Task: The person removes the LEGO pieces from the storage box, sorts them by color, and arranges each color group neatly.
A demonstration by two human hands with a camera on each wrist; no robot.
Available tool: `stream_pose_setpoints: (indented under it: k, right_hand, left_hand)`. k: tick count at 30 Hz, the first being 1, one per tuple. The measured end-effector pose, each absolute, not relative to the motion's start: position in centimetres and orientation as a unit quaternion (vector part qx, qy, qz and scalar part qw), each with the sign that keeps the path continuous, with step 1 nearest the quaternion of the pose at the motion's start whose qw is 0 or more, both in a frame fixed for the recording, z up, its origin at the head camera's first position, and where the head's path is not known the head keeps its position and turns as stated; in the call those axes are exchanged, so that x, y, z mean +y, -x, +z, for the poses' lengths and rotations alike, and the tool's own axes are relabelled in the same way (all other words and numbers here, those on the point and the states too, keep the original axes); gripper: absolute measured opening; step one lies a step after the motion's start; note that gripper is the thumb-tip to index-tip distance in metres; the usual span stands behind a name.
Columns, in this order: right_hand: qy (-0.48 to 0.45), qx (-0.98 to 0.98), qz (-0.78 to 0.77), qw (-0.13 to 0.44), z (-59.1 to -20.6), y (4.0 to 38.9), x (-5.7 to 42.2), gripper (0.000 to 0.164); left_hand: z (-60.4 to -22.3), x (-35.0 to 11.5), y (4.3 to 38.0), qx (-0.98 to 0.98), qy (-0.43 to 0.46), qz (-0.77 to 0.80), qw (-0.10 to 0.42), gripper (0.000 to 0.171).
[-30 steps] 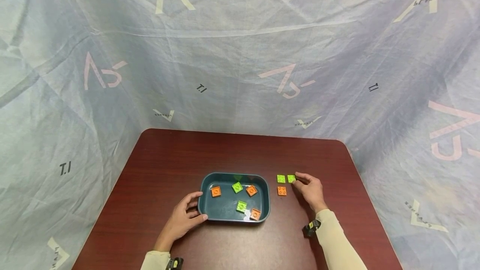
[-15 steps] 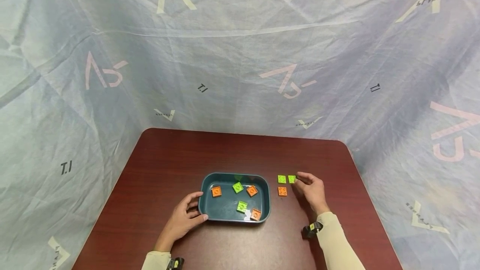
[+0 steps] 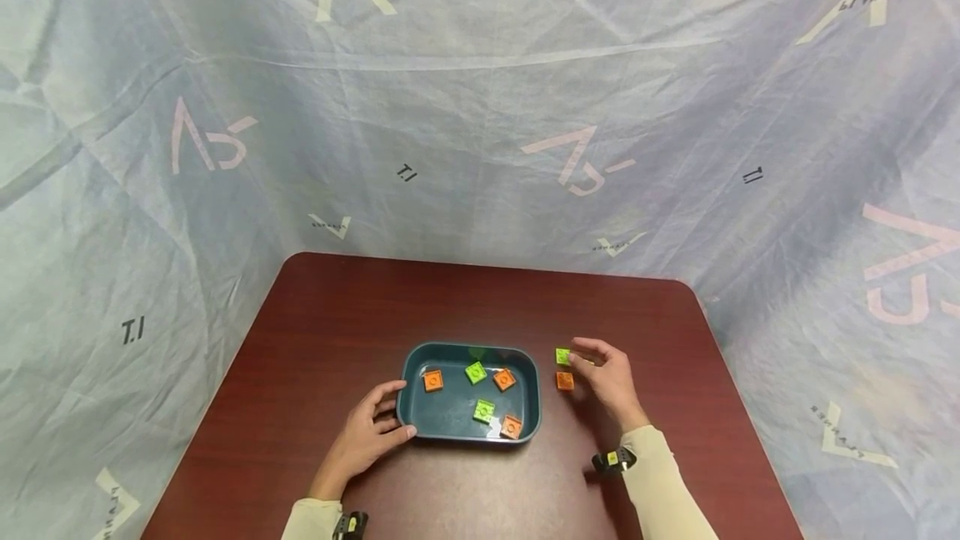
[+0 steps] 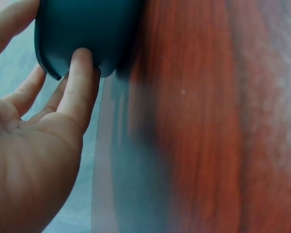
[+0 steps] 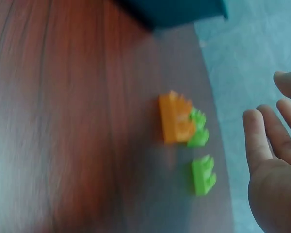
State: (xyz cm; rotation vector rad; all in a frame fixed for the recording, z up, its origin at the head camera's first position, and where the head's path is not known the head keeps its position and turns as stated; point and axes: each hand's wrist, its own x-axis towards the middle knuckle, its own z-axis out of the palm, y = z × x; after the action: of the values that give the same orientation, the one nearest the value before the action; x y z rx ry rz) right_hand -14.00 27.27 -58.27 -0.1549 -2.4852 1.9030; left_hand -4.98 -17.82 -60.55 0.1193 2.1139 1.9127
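My left hand (image 3: 367, 440) holds the left end of a dark teal tray (image 3: 447, 422). In the left wrist view, the thumb (image 4: 81, 68) presses the tray's outer wall, with other fingers by the rim. My right hand (image 3: 609, 377) hovers over the blocks right of the tray, its fingers slightly bent and nothing between them. Beneath it sit an orange toy building block (image 3: 565, 381) and a green block (image 3: 562, 356). A second green block (image 5: 203, 175) shows in the right wrist view; the hand hides it in the head view. These blocks have their studs up.
Inside the tray lie several loose blocks, among them an orange block (image 3: 432, 381) and a green block (image 3: 476, 372), with undersides up. The dark red table (image 3: 352, 298) ends at a grey cloth backdrop (image 3: 480, 148) behind and at both sides.
My right hand has let go of the right green block, lifted and shifted left, now covering that block in the head view. The left hand and tray stay in place.
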Motion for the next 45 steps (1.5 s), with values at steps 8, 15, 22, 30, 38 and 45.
stream_pose_setpoints:
  k: [8,15,22,30,38,45]
  right_hand:
    - [-0.002,-0.787,0.616,-0.032,-56.6,13.9,25.1,0.046]
    - [-0.052,-0.792,0.602,-0.09,-56.1,13.5,23.2,0.041]
    - [-0.099,-0.77,0.616,-0.132,-55.8,13.4,21.5,0.045]
    - [-0.12,-0.773,0.604,-0.156,-55.6,13.4,20.3,0.043]
    - [-0.149,-0.768,0.597,-0.176,-55.6,13.2,19.1,0.037]
    - [-0.167,-0.762,0.595,-0.192,-55.8,13.0,18.1,0.04]
  left_hand:
    - [-60.4,-17.7,4.9,0.743,-0.038,0.654,0.138,0.079]
    - [-60.3,-17.7,4.9,0.747,-0.038,0.65,0.133,0.078]
    - [-60.4,-17.8,4.9,0.741,-0.041,0.656,0.139,0.079]
    - [-60.5,-17.8,4.9,0.744,-0.041,0.653,0.135,0.079]
    - [-60.5,-17.8,4.9,0.744,-0.039,0.653,0.138,0.078]
    - [-60.6,-17.8,5.0,0.743,-0.042,0.655,0.134,0.078]
